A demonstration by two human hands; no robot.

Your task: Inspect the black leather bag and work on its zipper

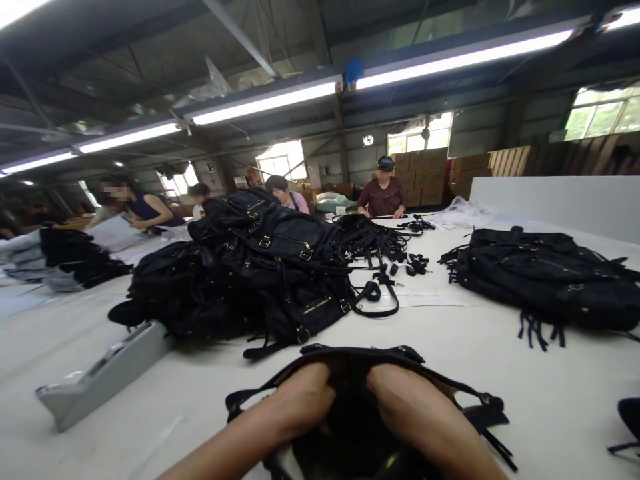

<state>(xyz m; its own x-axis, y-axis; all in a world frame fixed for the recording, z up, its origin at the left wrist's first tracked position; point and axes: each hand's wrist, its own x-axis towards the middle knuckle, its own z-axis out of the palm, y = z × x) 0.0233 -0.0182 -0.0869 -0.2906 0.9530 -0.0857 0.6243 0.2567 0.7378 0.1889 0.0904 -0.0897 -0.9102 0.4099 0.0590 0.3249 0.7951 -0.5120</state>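
A black bag [360, 357] with brass fittings lies open on the white table [450, 347] right in front of me. Both my forearms reach down into its mouth. My left hand [313, 393] and my right hand [387, 390] are inside the bag past the wrist, so the fingers are hidden and I cannot see what they touch or hold. A strap [493, 427] of the bag trails to the right.
A tall heap of black bags [260, 267] sits ahead on the left, a flatter pile [545, 277] on the right, loose straps [400, 263] between. A grey tray-like piece [100, 380] lies at left. Several people work at the far side; cardboard boxes [430, 170] stand behind.
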